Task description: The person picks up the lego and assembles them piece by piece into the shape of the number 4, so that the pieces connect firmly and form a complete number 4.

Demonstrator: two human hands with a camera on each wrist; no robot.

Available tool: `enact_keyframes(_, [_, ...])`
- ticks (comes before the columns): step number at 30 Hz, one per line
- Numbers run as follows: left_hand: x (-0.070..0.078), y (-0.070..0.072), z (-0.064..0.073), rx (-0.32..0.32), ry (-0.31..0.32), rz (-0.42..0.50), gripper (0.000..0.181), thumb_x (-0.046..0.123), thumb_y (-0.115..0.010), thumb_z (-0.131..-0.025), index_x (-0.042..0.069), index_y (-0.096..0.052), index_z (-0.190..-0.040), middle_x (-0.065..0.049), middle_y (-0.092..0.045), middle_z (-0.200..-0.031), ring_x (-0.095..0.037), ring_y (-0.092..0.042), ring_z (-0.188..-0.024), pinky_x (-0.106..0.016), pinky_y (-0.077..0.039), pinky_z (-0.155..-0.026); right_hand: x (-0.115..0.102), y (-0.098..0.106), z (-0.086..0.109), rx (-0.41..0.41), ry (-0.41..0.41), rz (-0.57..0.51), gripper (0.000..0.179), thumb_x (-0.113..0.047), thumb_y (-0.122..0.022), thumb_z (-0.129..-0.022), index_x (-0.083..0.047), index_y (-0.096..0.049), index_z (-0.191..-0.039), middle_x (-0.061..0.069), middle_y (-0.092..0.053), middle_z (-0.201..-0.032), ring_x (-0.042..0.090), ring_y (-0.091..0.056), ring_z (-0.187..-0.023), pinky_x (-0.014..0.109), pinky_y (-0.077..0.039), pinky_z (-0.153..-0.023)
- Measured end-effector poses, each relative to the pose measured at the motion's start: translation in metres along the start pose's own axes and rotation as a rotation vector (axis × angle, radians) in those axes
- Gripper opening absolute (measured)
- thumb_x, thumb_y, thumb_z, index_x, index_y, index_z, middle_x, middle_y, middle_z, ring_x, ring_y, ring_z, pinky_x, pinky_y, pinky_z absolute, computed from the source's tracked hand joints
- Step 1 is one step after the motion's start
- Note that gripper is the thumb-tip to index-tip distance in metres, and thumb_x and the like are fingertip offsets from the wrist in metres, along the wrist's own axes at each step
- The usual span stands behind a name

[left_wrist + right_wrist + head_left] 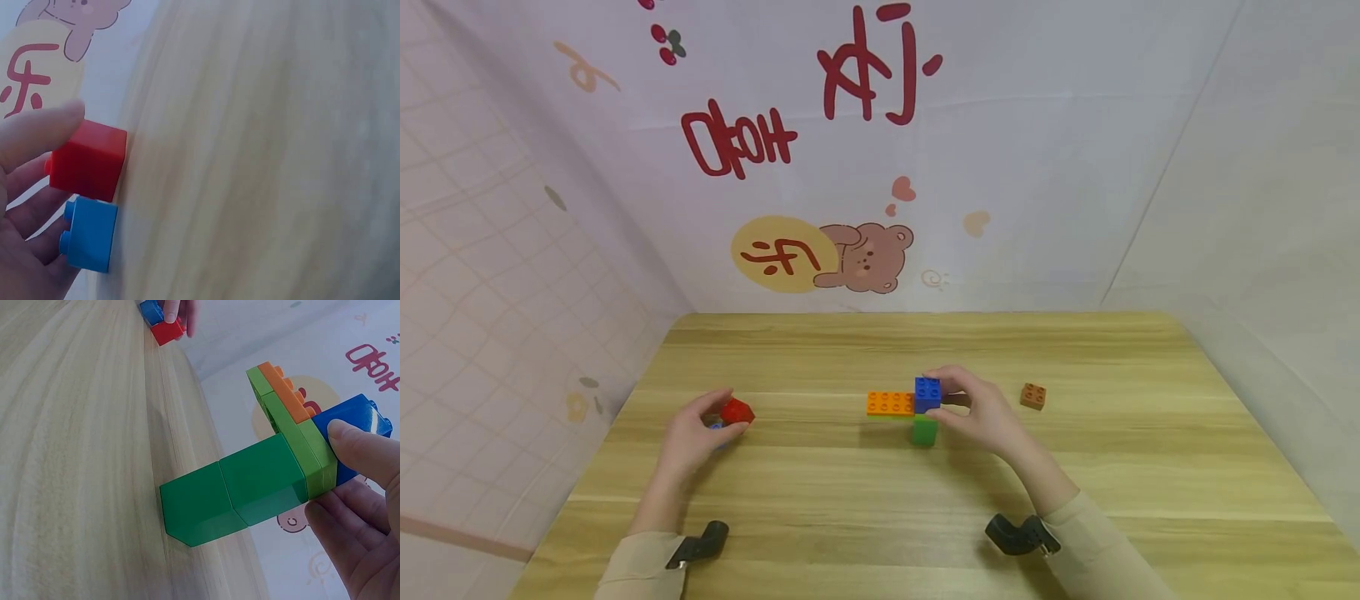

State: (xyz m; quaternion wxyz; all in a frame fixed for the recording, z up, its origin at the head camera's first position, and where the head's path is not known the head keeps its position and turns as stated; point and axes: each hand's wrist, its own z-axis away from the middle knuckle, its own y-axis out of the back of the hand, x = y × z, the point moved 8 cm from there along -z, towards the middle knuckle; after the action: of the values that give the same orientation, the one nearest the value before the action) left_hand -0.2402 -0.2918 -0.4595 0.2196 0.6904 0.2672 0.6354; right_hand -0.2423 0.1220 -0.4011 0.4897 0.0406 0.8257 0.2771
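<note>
Toward the left of the table, my left hand (687, 432) pinches a red brick (90, 159) between thumb and fingers. Beside that brick, close to the same hand's lower fingers, is a light blue brick (92, 234). My right hand (988, 415) grips a dark blue brick (928, 398) at the top of a built stack near the middle. Under it come light green flat pieces (301, 453), then dark green bricks (203, 503) one upon another. An orange flat brick (890, 403) sticks out to the left, next to the dark blue one, over light green.
A small brown brick (1033, 396) lies on the wooden table (850, 517), right of my right hand. Behind the table's far edge hangs a white printed cloth (1037, 167), with more cloth at both sides. Black mounts (700, 546) sit at both wrists.
</note>
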Motion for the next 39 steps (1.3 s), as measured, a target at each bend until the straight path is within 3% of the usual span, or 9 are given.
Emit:
enact_keyframes(7, [0.001,-0.002,0.000,0.036,0.007,0.005,0.057,0.016,-0.081,-0.085,-0.003,-0.057,-0.134,-0.024,-0.061,-0.128,-0.039,-0.058,-0.115,-0.050,-0.046,-0.099,0.001,0.000,0.000,-0.004,-0.005,-0.006,0.047,-0.003,-0.079,-0.084,-0.008,-0.060,-0.126,0.010,-0.069,-0.109,0.026,-0.068,-0.095,0.041,-0.057,-0.084])
enact_keyframes(10, [0.001,-0.001,-0.001,0.049,0.007,0.000,0.051,0.011,-0.079,-0.085,-0.004,-0.060,-0.129,-0.023,-0.064,-0.122,-0.037,-0.062,-0.109,-0.035,-0.050,-0.093,0.002,0.000,0.000,-0.007,-0.013,-0.010,0.046,-0.003,-0.078,-0.084,-0.010,-0.060,-0.126,0.012,-0.069,-0.109,0.029,-0.067,-0.095,0.045,-0.057,-0.084])
enact_keyframes(14, [0.001,0.000,-0.001,0.048,0.013,0.005,0.046,0.009,-0.079,-0.085,-0.003,-0.062,-0.127,-0.023,-0.065,-0.119,-0.036,-0.064,-0.107,-0.015,-0.046,-0.084,0.003,0.000,0.000,-0.004,-0.018,-0.014,0.046,-0.003,-0.078,-0.084,-0.009,-0.060,-0.126,0.014,-0.068,-0.109,0.033,-0.067,-0.095,0.050,-0.056,-0.084])
enact_keyframes(16, [0.002,0.000,-0.001,0.040,0.018,0.025,0.046,0.008,-0.077,-0.086,-0.003,-0.062,-0.128,-0.024,-0.064,-0.122,-0.037,-0.063,-0.108,-0.018,-0.049,-0.087,0.004,-0.001,0.000,-0.005,-0.023,-0.013,0.046,-0.003,-0.078,-0.084,-0.009,-0.060,-0.126,0.014,-0.068,-0.109,0.032,-0.067,-0.095,0.050,-0.056,-0.084])
enact_keyframes(21, [0.010,-0.002,-0.002,0.014,0.029,0.081,0.047,0.010,-0.076,-0.088,-0.002,-0.061,-0.131,-0.023,-0.059,-0.131,-0.038,-0.058,-0.118,-0.042,-0.049,-0.097,0.006,-0.001,0.000,-0.013,-0.032,-0.015,0.046,-0.004,-0.078,-0.084,-0.010,-0.060,-0.126,0.013,-0.068,-0.110,0.031,-0.067,-0.096,0.049,-0.056,-0.085])
enact_keyframes(27, [0.037,-0.014,-0.004,-0.038,-0.002,0.188,0.047,0.013,-0.078,-0.087,0.000,-0.064,-0.130,-0.020,-0.060,-0.130,-0.034,-0.058,-0.120,-0.037,-0.048,-0.099,0.005,-0.001,0.000,-0.009,-0.035,-0.007,0.046,-0.004,-0.078,-0.085,-0.010,-0.060,-0.127,0.011,-0.068,-0.110,0.027,-0.067,-0.096,0.048,-0.056,-0.085])
enact_keyframes(34, [0.085,-0.032,-0.005,-0.100,-0.149,0.280,0.044,0.003,-0.077,-0.086,-0.003,-0.064,-0.128,-0.021,-0.062,-0.125,-0.035,-0.062,-0.113,-0.044,-0.049,-0.097,0.005,-0.001,-0.001,-0.011,-0.037,-0.018,0.046,-0.005,-0.078,-0.085,-0.010,-0.060,-0.127,0.013,-0.068,-0.110,0.030,-0.067,-0.095,0.051,-0.055,-0.085])
enact_keyframes(39, [0.116,-0.046,-0.006,-0.145,-0.181,0.324,0.046,0.002,-0.076,-0.085,-0.003,-0.063,-0.129,-0.019,-0.061,-0.126,-0.034,-0.063,-0.111,-0.038,-0.051,-0.095,0.006,-0.001,0.000,-0.010,-0.032,-0.022,0.047,-0.005,-0.078,-0.084,-0.010,-0.060,-0.127,0.013,-0.068,-0.109,0.031,-0.067,-0.095,0.053,-0.055,-0.085])
